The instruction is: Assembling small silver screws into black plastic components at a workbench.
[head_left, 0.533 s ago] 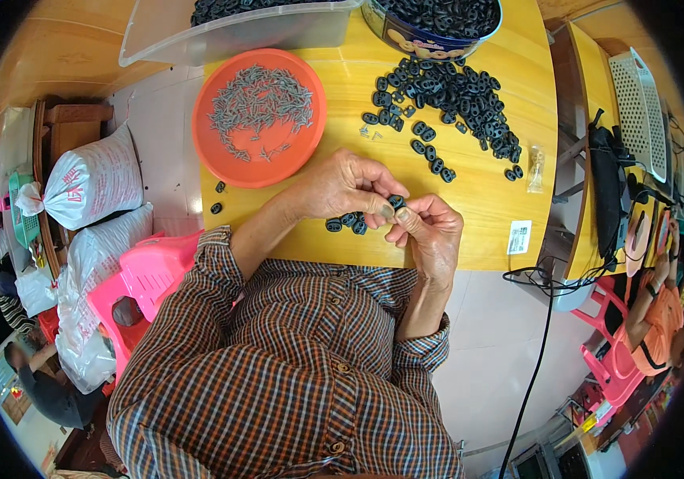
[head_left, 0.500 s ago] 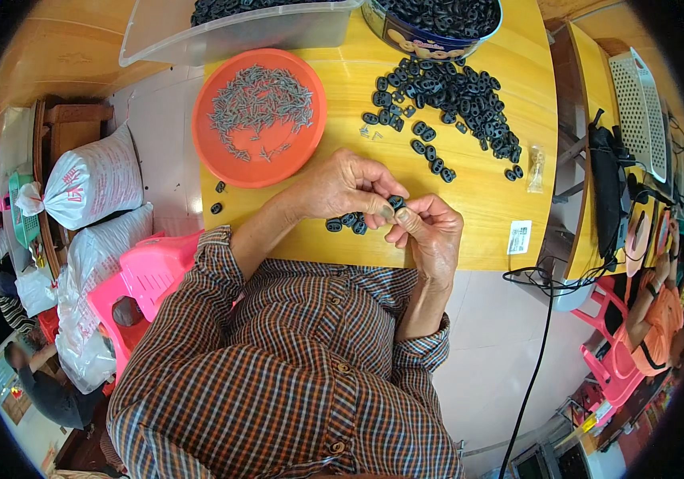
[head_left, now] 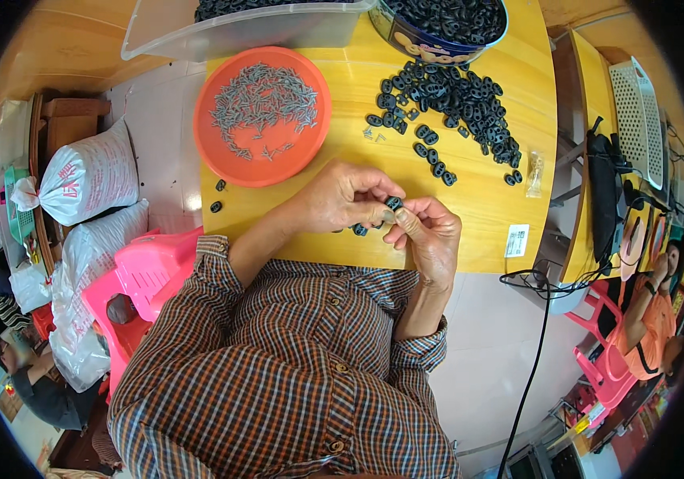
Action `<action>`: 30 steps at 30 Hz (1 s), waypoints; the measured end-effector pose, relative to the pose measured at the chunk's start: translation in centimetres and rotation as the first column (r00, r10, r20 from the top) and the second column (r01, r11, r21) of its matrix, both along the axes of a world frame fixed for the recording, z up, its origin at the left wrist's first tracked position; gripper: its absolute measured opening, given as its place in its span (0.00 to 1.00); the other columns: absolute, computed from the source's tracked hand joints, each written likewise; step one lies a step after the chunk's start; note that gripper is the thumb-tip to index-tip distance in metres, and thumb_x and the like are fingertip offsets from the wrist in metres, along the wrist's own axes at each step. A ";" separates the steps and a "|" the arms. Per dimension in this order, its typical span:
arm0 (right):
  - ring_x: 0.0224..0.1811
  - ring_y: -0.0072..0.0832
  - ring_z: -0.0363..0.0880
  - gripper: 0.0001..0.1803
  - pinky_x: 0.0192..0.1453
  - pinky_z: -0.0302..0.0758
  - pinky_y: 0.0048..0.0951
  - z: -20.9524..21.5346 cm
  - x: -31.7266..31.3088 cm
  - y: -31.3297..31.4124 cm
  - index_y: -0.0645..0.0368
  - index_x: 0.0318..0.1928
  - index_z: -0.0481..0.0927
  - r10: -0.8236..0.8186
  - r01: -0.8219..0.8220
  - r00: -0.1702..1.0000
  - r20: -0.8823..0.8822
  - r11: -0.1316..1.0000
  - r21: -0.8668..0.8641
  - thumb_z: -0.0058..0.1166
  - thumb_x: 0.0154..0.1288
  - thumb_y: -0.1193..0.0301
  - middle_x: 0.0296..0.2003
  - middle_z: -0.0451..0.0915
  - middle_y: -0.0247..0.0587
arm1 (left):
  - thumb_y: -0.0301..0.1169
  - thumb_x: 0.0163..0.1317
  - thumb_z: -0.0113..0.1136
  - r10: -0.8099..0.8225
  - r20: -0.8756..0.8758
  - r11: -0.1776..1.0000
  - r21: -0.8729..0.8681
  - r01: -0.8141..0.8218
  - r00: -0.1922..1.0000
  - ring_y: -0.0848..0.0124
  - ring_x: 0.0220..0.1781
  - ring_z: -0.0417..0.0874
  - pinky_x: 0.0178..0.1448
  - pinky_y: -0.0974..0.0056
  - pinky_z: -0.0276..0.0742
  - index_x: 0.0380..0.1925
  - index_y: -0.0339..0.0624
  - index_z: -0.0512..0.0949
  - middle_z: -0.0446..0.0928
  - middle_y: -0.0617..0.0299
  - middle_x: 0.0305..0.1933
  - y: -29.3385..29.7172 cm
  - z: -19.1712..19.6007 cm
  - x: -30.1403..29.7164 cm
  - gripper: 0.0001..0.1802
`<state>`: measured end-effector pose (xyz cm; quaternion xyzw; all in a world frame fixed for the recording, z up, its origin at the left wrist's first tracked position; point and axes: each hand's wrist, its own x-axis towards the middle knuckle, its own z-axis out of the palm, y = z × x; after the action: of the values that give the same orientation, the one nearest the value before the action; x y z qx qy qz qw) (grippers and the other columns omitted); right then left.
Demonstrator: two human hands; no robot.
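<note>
Close to the table's front edge, my left hand (head_left: 350,195) and my right hand (head_left: 431,231) meet, both pinching one small black two-hole cord lock (head_left: 394,203) between thumbs and fingers. Several more black cord locks (head_left: 360,229) lie on the table beneath my left hand, partly hidden by it. Beyond my left hand is an orange-red plate (head_left: 310,156) holding many small grey metal pins (head_left: 266,100). A large heap of black cord locks (head_left: 461,104) spreads over the table's far right, with a few light-coloured pins (head_left: 374,136) beside it.
A clear plastic bin (head_left: 246,38) and a round tin (head_left: 438,49), both with black pieces, stand at the back of the yellow table (head_left: 485,215). White sacks (head_left: 94,180) and a pink chair (head_left: 150,275) are at left. A black cable (head_left: 540,343) hangs at right. Other people sit nearby.
The left hand has shifted slightly, covering more of the loose pieces beneath it. Both hands still pinch the same cord lock. The view has moved a little.
</note>
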<state>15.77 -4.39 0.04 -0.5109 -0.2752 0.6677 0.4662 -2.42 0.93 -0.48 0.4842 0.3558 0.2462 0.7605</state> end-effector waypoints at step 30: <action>0.22 0.17 0.78 0.02 0.23 0.69 0.14 0.0 -0.8 -0.2 0.66 0.33 0.79 -0.003 0.001 0.950 0.311 1.000 0.004 0.57 0.61 0.79 0.24 0.80 0.35 | 0.24 0.52 0.63 0.646 -0.418 0.472 0.876 0.095 0.639 0.58 0.29 0.80 0.30 0.58 0.77 0.30 0.38 0.78 0.73 0.56 0.31 2.4 -1.1 2.0 0.05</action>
<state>14.96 -4.56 0.03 -0.6091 -0.3461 0.5778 0.4187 -0.38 3.29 -1.60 0.7680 0.5343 0.3103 0.1687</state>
